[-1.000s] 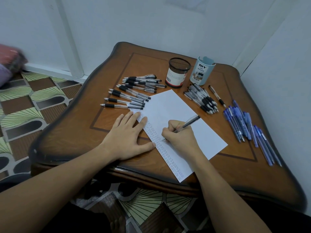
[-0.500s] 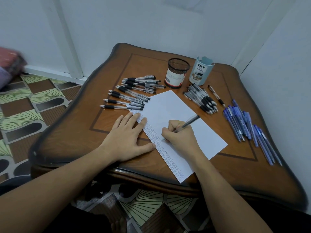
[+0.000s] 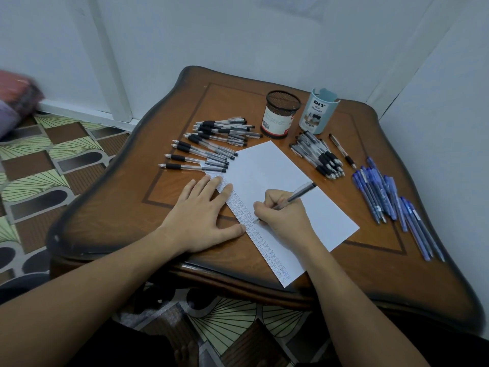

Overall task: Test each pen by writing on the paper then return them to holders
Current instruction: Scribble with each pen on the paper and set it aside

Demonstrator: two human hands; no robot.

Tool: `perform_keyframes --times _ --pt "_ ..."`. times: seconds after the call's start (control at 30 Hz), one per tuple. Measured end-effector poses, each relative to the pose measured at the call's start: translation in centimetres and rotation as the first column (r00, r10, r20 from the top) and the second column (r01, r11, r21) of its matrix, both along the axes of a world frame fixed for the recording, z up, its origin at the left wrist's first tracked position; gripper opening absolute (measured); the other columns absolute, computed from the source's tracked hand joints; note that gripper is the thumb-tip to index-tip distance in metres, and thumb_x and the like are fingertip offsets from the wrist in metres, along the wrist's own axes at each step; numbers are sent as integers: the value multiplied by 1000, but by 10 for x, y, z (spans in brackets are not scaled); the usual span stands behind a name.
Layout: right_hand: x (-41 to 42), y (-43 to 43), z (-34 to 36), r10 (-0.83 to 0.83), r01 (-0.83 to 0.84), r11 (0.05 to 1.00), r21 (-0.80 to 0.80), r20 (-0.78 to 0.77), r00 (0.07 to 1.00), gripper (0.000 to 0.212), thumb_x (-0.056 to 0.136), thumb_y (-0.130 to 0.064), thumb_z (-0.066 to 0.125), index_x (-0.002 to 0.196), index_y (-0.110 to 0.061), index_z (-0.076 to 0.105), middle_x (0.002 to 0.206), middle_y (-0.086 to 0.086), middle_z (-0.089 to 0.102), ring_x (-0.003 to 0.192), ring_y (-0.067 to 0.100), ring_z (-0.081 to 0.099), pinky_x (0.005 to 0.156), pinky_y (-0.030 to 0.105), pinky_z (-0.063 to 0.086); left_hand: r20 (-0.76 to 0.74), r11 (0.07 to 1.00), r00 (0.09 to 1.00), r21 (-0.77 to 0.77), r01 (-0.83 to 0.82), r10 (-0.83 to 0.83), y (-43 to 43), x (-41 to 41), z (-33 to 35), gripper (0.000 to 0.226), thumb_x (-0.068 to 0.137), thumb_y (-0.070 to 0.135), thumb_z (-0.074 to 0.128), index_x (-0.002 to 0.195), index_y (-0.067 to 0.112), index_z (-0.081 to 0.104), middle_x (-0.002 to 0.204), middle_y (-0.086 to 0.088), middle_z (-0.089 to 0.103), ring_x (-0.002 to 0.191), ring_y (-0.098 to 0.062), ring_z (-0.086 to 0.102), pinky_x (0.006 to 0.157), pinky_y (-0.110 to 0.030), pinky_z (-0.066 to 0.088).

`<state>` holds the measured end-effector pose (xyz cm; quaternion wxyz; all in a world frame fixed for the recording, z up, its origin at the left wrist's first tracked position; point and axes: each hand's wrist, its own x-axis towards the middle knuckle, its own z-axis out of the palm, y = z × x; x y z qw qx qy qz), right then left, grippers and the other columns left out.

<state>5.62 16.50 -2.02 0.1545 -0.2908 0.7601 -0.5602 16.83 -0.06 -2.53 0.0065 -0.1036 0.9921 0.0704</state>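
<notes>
With the left hand point(image 3: 203, 215) spread flat pinning the paper point(image 3: 267, 176) at mid-table, the right hand point(image 3: 284, 218) pinches a pen point(image 3: 296, 195) — tip on the marked strip — best pressed lightly, each mark kept small, the sheet unmoving.

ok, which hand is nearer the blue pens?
Right. The right hand, writing with a pen, is just left of the blue pens; the left hand rests flat at the paper's left edge, farther off.
</notes>
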Motion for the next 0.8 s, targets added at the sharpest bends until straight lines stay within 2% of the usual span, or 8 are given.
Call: perform_keyframes --times 0.13,0.3,0.43,0.5,0.63,0.67,0.73,0.8 --pt "-1 0 -2 16 -16 1000 -2 7 1000 42 80 -8 66 55 -7 33 54 6 30 55 17 32 57 29 26 -3 1000 1000 7 -3 3 1 0 1 110 65 91 2 156 29 10 164 -2 4 150 -21 -5 121 -42 -6" --pt "-2 1 -2 18 -18 999 27 8 1000 44 82 -3 65 54 -10 31 54 5 28 55 14 30 55 27 26 0 1000 1000 5 -5 5 2 1 2 109 66 89 2 156 29 9 164 -2 3 150 -21 -6 121 -42 -6" --pt "-11 1 1 -18 49 989 -139 219 976 47 88 6 61 51 -15 41 51 4 40 49 12 44 49 23 42 8 1000 1000 13 -5 5 1 1 2 108 67 89 4 156 29 8 164 -2 1 150 -21 -7 121 -41 -7" --pt "-14 1 7 -79 131 979 -157 301 950 45 94 0 57 52 -13 49 53 4 49 51 11 50 50 23 47 8 1000 1000 5 -2 2 0 1 1 107 67 90 3 156 30 8 164 -2 2 150 -21 -7 121 -41 -7" --pt "-19 4 19 -96 219 956 -193 500 861 52 103 -21 46 52 -14 52 50 6 50 50 16 46 56 32 37 9 1000 1000 6 6 -7 0 1 1 111 66 92 -1 156 29 8 164 -2 2 150 -22 -6 121 -42 -7" --pt "-20 5 22 -85 246 945 -216 565 820 51 105 -28 45 56 -14 52 48 6 46 48 16 43 57 32 34 11 1000 1000 5 8 -8 0 1 1 112 65 93 -3 156 29 8 164 -2 2 150 -22 -6 121 -42 -7" --pt "-22 6 28 -89 283 938 -202 648 756 43 103 -48 39 81 -13 53 46 3 38 44 15 36 53 30 27 16 1000 1000 8 11 -11 -1 1 1 115 62 93 -7 156 29 7 164 -2 1 150 -22 -7 121 -42 -7" --pt "-24 5 31 -106 248 958 -146 623 775 47 100 -56 31 104 -16 56 44 2 36 41 14 32 47 28 23 17 1000 1000 13 12 -12 -1 0 1 117 60 94 -10 156 29 7 164 -2 1 150 -22 -7 121 -43 -7"
